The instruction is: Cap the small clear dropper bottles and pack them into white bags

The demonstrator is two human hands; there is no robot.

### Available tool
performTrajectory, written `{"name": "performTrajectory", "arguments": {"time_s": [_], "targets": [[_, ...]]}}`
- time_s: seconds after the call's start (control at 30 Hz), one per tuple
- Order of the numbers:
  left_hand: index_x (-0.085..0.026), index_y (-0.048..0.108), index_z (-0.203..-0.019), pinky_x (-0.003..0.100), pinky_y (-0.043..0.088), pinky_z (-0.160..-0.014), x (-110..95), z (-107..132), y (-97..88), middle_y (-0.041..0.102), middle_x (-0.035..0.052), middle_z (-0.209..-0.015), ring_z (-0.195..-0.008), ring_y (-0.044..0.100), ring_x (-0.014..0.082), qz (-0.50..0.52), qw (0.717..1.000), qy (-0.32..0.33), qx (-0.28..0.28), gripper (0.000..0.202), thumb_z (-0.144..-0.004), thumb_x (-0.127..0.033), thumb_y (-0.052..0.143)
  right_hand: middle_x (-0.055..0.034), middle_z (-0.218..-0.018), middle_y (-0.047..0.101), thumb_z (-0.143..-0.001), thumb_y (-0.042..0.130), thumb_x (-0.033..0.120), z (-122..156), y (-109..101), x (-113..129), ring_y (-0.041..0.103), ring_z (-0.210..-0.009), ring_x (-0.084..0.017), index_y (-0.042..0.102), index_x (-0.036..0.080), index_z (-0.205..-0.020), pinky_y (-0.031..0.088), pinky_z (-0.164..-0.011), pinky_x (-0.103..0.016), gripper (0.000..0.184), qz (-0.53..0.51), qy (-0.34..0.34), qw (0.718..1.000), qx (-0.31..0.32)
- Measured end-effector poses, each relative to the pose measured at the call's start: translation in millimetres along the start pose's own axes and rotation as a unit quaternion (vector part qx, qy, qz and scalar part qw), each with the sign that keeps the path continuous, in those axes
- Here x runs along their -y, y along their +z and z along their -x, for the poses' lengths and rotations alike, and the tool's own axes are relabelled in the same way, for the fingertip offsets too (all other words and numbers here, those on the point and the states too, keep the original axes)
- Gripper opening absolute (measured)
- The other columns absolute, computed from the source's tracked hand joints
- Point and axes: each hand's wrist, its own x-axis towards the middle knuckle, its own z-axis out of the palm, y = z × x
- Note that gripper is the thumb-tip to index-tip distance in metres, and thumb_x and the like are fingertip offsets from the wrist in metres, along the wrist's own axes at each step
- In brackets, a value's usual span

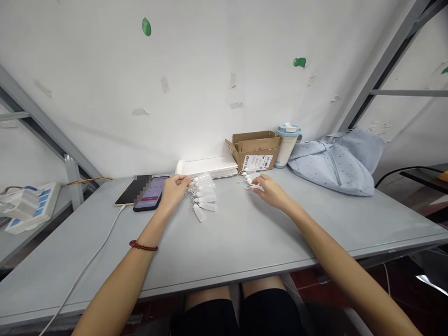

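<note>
While the person's two hands rest well apart above a smooth grey tabletop, I can see a fan of flat, translucent white plastic tags lying between them, much closer to the left hand. From that hand the fan spreads rightward, its thin white string loops gathered at the left and the blunt ends pointing away; most of the tags have their long axes running roughly sideways, though the one nearest the person slants down towards the table's front edge. The left thumb and fingers come together at the looped end, but I cannot tell from here whether they are pinching a string. Over on the other side, a smaller cluster of similar pale tags lies just left of the right hand, its loops also facing left, with the right hand clearly the nearer of the two. The right thumb and forefinger stand slightly apart at the cluster's edge, and whether a tag sits between them I cannot make out. Just behind that cluster stands an open brown cardboard box, beside a long, low white block.
</note>
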Motion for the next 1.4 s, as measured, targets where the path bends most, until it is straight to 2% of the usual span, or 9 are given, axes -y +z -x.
{"name": "performTrajectory", "arguments": {"time_s": [0.3,0.63,0.8,0.87,0.97,1.1,1.23,1.4], "targets": [[-0.014,0.063,-0.078,0.024,0.041,-0.056,-2,5,6.3,0.064,0.0026,-0.065,-0.055,0.056,0.0138,-0.026,0.999,0.032,-0.001,0.027,-0.070,-0.039,0.058,-0.0140,-0.106,0.058,-0.084,0.051,0.014,0,-3,0,0.055,-0.098,-0.024,0.058,0.012,-0.104,0.044,-0.079,-0.033,0.021,0.049,0.030,0.998,0.028],[-0.013,0.063,-0.080,0.023,0.041,-0.055,-6,10,11.7,0.064,0.0023,-0.064,-0.056,0.057,0.0140,-0.022,0.998,0.048,0.017,0.027,-0.072,-0.038,0.057,-0.0175,-0.107,0.059,-0.082,0.055,0.012,-2,-2,-2,0.053,-0.103,-0.029,0.061,0.012,-0.101,0.043,-0.077,-0.033,0.019,0.117,0.049,0.991,0.043],[-0.013,0.065,-0.084,0.025,0.042,-0.058,-8,14,11.9,0.065,0.0025,-0.065,-0.059,0.058,0.0152,-0.077,0.995,0.067,0.021,0.028,-0.075,-0.037,0.055,-0.0152,-0.101,0.062,-0.084,0.054,0.014,-2,0,1,0.055,-0.100,-0.027,0.061,0.013,-0.095,0.042,-0.075,-0.031,0.014,0.110,0.037,0.991,0.068],[-0.014,0.067,-0.089,0.026,0.042,-0.062,-4,13,11.4,0.065,0.0026,-0.067,-0.062,0.058,0.0160,-0.138,0.984,0.111,0.019,0.028,-0.078,-0.035,0.052,-0.0146,-0.101,0.063,-0.084,0.054,0.016,-1,1,3,0.056,-0.100,-0.027,0.061,0.014,-0.095,0.043,-0.074,-0.030,0.013,0.099,0.032,0.991,0.080],[-0.017,0.067,-0.103,0.028,0.042,-0.068,2,13,11.7,0.066,0.0051,-0.080,-0.067,0.057,0.0174,-0.257,0.948,0.187,0.029,0.032,-0.081,-0.030,0.047,-0.0143,-0.102,0.063,-0.084,0.054,0.017,0,3,5,0.057,-0.100,-0.026,0.060,0.014,-0.095,0.043,-0.072,-0.028,0.013,0.085,0.021,0.992,0.090],[-0.021,0.064,-0.115,0.029,0.041,-0.066,6,17,13.8,0.065,0.0068,-0.089,-0.071,0.058,0.0191,-0.351,0.908,0.223,0.046,0.037,-0.085,-0.028,0.043,-0.0136,-0.100,0.063,-0.084,0.055,0.018,0,5,3,0.058,-0.099,-0.026,0.060,0.015,-0.093,0.043,-0.071,-0.028,0.012,0.074,0.001,0.994,0.085],[-0.023,0.063,-0.116,0.028,0.039,-0.060,6,19,14.6,0.063,0.0062,-0.088,-0.070,0.058,0.0190,-0.375,0.898,0.228,0.039,0.037,-0.087,-0.028,0.041,-0.0137,-0.098,0.064,-0.082,0.055,0.017,0,7,2,0.059,-0.095,-0.025,0.061,0.014,-0.091,0.043,-0.071,-0.028,0.011,0.054,-0.005,0.996,0.074],[-0.022,0.063,-0.116,0.028,0.039,-0.061,4,19,14.7,0.062,0.0062,-0.087,-0.069,0.057,0.0186,-0.363,0.902,0.233,0.036,0.036,-0.086,-0.027,0.042,-0.0107,-0.093,0.065,-0.082,0.054,0.022,1,6,8,0.059,-0.086,-0.020,0.062,0.014,-0.090,0.043,-0.072,-0.028,0.014,-0.025,-0.015,0.998,0.060]]}}
